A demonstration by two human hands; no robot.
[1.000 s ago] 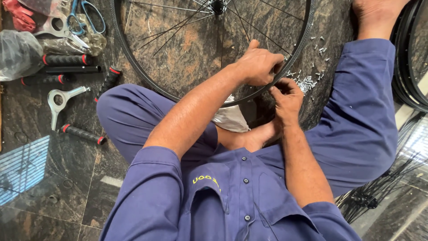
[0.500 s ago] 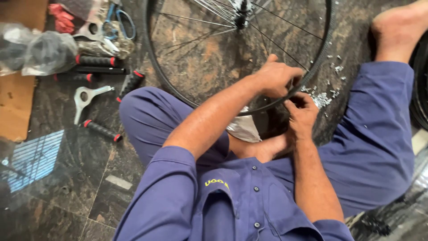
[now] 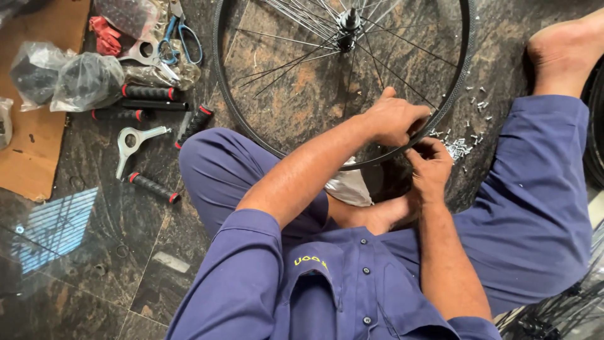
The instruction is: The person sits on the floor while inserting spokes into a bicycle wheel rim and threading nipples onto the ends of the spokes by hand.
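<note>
You are in a bicycle repair workshop. A black spoked bicycle wheel lies on the dark stone floor. Red-tipped black rubber handlebar grips, a silver flat metal spanner and small loose metal spoke nipples surround it.

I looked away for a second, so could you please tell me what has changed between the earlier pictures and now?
Mostly the view shifted: the wheel, the tools and cardboard now show more fully. Both hands stayed at the near rim: left hand on top, right hand just below, beside the small screws. Nothing was picked up or let go.
</note>
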